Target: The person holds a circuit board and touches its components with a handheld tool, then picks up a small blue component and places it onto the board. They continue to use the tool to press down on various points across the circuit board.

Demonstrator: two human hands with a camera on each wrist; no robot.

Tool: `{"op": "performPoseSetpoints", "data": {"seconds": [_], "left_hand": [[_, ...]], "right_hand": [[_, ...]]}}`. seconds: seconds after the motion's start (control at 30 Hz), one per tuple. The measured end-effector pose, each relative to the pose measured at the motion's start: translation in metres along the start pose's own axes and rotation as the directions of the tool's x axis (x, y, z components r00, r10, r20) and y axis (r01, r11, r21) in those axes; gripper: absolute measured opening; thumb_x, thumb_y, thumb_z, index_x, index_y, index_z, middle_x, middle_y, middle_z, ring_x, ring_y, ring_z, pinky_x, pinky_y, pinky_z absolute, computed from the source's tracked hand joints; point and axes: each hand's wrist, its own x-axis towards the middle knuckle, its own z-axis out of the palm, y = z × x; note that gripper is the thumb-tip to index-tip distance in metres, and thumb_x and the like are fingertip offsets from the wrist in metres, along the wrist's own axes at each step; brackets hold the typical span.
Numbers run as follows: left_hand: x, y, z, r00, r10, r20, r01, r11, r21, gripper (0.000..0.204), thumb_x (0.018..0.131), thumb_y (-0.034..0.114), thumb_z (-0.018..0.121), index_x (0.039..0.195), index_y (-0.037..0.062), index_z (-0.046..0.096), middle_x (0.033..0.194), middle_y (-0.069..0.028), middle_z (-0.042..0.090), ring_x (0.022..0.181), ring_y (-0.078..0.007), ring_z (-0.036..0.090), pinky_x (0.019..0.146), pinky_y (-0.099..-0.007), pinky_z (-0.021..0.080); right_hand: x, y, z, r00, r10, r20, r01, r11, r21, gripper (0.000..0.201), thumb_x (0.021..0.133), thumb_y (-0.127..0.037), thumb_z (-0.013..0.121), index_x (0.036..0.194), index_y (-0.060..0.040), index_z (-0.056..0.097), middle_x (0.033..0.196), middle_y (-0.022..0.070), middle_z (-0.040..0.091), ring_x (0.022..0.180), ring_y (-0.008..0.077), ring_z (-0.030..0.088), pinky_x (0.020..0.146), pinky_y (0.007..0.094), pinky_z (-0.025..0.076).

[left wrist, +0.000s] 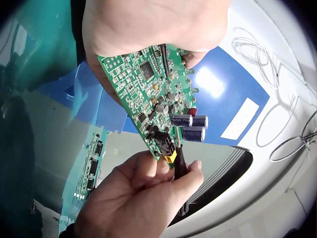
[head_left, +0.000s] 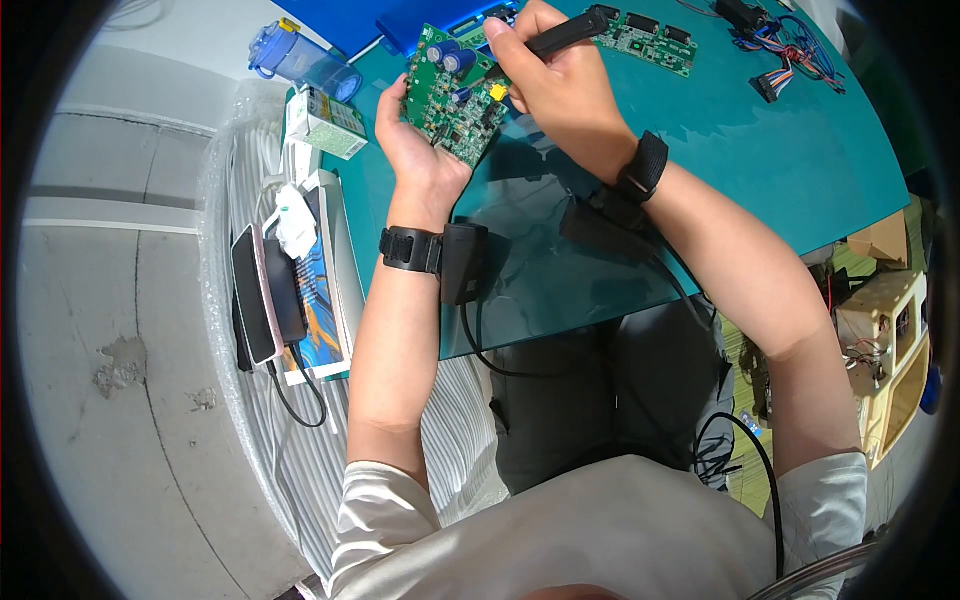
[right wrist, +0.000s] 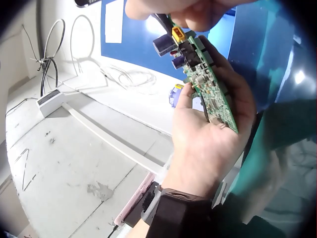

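Left hand (left wrist: 156, 27), nearest my remote view, grips a flat green circuit board (left wrist: 143, 96) between thumb and fingers, right hand (left wrist: 133, 198) pinching a black-handled tool (left wrist: 181, 162).

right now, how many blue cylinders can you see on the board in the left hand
3 in the head view: two larger blue cylinders side by side toward the top of the board, a smaller one below them. Others may be hidden.
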Motion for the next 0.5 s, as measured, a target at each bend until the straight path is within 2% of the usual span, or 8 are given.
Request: {"op": "performPoseSetpoints", "data": {"seconds": [0.13,0.23,0.5], "left_hand": [[-0.0009,-0.0006,0.0015,1.000,0.025,-0.003,-0.025,1.000,0.001,0.045,0.096,0.038,0.050,0.123,0.0039,0.062,0.118,-0.0154,0.069,0.102,-0.0310,0.068,0.087,-0.0448,0.058],[-0.0013,-0.0011,0.0023,0.999,0.034,0.001,-0.034,0.999,0.003,0.045,0.096,0.038,0.050,0.123,0.0036,0.062,0.118,-0.0156,0.068,0.102,-0.0311,0.068,0.088,-0.0448,0.058],[0.0004,0.0000,-0.0007,1.000,0.014,0.004,-0.014,1.000,-0.004,0.045,0.096,0.038,0.050,0.123,0.0037,0.061,0.117,-0.0161,0.068,0.100,-0.0314,0.068,0.086,-0.0443,0.058]], "right_hand": [[-0.0009,-0.0020,-0.0014,0.999,-0.042,0.006,0.042,0.996,-0.081,0.030,0.102,-0.015,0.059,0.079,-0.0050,0.045,0.067,-0.0008,0.039,0.065,0.0074,0.036,0.055,0.0292,0.033],[-0.0005,-0.0009,-0.0008,1.000,0.024,0.004,-0.024,1.000,0.004,0.030,0.102,-0.015,0.060,0.078,-0.0051,0.044,0.067,-0.0010,0.038,0.065,0.0075,0.036,0.055,0.0295,0.033],[-0.0005,-0.0009,-0.0008,1.000,0.000,0.009,0.000,1.000,-0.031,0.030,0.102,-0.016,0.060,0.078,-0.0053,0.045,0.066,-0.0010,0.040,0.063,0.0074,0.038,0.054,0.0291,0.034]]}}
